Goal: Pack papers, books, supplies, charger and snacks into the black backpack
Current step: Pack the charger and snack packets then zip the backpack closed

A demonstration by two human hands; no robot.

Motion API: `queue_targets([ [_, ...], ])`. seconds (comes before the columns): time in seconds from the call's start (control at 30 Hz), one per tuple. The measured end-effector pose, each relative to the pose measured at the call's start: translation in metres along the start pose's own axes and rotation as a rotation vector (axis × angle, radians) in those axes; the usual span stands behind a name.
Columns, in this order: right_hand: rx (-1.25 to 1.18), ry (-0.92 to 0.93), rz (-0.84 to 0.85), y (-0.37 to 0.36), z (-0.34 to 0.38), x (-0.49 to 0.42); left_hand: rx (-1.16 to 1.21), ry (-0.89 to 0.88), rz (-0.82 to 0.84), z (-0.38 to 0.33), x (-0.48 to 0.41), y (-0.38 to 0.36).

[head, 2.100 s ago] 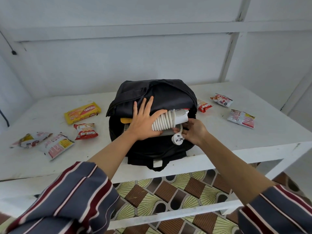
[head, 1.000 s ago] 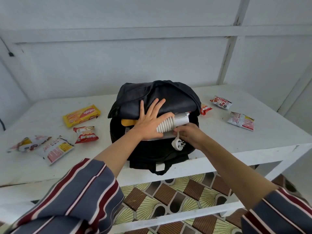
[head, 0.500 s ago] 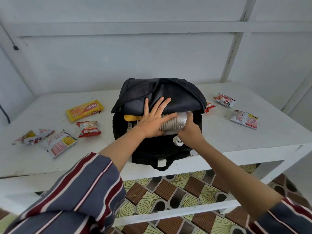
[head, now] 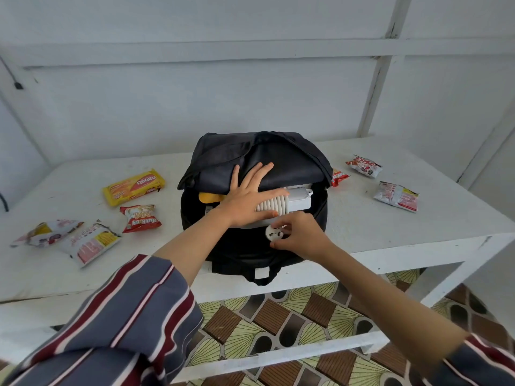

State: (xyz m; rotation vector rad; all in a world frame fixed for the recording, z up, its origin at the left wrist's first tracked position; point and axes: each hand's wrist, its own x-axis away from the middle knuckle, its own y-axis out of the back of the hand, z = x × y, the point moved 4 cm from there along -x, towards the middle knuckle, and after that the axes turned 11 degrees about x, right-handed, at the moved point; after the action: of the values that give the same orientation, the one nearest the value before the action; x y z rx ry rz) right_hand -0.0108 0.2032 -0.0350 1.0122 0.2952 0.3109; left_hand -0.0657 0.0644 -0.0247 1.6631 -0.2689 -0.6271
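Note:
The black backpack (head: 281, 162) lies open on the white table (head: 418, 227). A white charger (head: 289, 203) with its cord wound round it sits in the bag's mouth, beside a yellow item (head: 209, 197). My left hand (head: 248, 199) lies flat across the coiled cord with straight fingers, pressing it against the bag. My right hand (head: 302, 236) pinches the charger's round white plug (head: 272, 233) just below the opening. What else is inside the bag is hidden.
Snack packets lie on both sides of the bag: a yellow wafer pack (head: 133, 186), a red packet (head: 140, 217) and two more packets (head: 69, 239) on the left; a small red one (head: 338, 176) and two packets (head: 395, 195) on the right. The wall stands close behind.
My right hand has come off the charger's end and dropped to the dangling plug, which it now pinches. My left hand stays flat on the coiled cord.

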Motion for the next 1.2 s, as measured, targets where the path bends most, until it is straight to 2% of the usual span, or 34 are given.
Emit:
queue_targets([
  [0.13,-0.12,0.066,0.059,-0.002,-0.006,-0.003,0.034,-0.013,-0.009,0.001,-0.001,0.002],
  [0.2,-0.074,0.096,0.02,0.0,-0.01,-0.004,0.045,-0.02,-0.021,0.001,-0.002,0.003],
  [0.3,0.133,0.153,-0.1,0.0,-0.011,-0.005,0.053,-0.024,-0.033,0.002,-0.002,0.002],
  [0.67,0.087,0.27,-0.058,-0.009,-0.015,-0.007,-0.071,0.003,-0.015,0.0,-0.001,-0.001],
  [0.83,0.09,0.349,-0.104,0.0,-0.013,-0.007,-0.064,0.006,0.02,0.0,0.0,0.0],
  [0.9,0.023,0.343,-0.154,0.009,-0.016,-0.007,-0.005,-0.01,0.042,0.001,0.0,0.002],
  [0.97,-0.013,0.298,-0.283,0.025,-0.025,-0.011,0.05,-0.015,0.067,0.002,0.0,0.006],
  [1.03,0.034,0.209,-0.387,0.041,-0.036,-0.018,0.067,-0.009,0.086,0.002,-0.001,0.008],
  [1.1,0.129,0.157,-0.366,0.05,-0.044,-0.026,0.058,-0.01,0.093,0.0,-0.001,0.009],
  [1.2,0.144,0.16,-0.279,0.054,-0.045,-0.035,0.062,-0.007,0.098,0.001,-0.001,0.009],
])
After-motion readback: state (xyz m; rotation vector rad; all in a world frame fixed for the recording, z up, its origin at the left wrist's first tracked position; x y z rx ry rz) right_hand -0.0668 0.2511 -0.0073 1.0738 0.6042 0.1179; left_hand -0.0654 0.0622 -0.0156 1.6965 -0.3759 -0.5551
